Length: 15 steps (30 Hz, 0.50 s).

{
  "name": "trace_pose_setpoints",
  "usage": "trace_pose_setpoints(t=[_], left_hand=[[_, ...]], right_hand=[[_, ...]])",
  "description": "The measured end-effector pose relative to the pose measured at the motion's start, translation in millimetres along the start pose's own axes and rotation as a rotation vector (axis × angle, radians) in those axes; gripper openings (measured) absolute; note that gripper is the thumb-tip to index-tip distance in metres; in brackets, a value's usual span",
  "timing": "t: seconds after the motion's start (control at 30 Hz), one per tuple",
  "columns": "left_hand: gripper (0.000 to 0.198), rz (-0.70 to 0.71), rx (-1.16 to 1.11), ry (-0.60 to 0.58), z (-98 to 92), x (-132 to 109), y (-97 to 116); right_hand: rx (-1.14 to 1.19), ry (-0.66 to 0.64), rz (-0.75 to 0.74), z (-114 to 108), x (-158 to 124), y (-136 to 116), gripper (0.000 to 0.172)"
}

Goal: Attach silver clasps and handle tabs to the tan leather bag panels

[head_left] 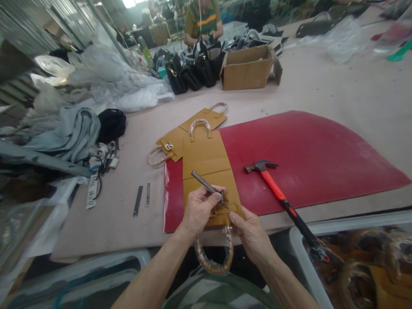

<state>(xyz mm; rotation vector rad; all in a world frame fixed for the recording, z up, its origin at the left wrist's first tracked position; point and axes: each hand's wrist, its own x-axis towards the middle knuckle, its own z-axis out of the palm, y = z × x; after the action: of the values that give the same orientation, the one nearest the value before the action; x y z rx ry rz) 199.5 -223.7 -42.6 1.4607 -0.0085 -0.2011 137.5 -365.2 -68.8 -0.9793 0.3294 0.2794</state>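
A flat tan leather bag panel (207, 165) lies on a red mat (309, 159) at the table's near edge. My left hand (198, 210) is closed round a thin metal tool (206, 185) whose tip rests on the panel's near end. My right hand (249, 229) pinches that near end beside the plastic-wrapped curved handle (214, 257), which hangs over the table edge. A second wrapped handle (199, 125) sits at the panel's far end.
A hammer with a red and black handle (283, 199) lies on the mat to the right. More tan panels (186, 131) lie behind. Two small metal bars (141, 199) lie left. Fabric piles, black bags, a cardboard box (249, 66) and another person are farther back.
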Motion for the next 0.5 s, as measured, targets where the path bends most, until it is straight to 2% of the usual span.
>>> trace_pose_setpoints(t=[0.17, 0.37, 0.5], left_hand=[[0.033, -0.056, -0.022, -0.025, -5.5, 0, 0], [0.031, -0.069, -0.297, -0.005, -12.5, 3, -8], [0.029, -0.040, -0.255, -0.057, -17.4, 2, -13]], right_hand=[[0.060, -0.054, -0.004, 0, 5, 12, 0.039], [0.077, -0.081, -0.001, -4, 12, 21, 0.041], [0.070, -0.076, 0.008, -6, 12, 23, 0.041]])
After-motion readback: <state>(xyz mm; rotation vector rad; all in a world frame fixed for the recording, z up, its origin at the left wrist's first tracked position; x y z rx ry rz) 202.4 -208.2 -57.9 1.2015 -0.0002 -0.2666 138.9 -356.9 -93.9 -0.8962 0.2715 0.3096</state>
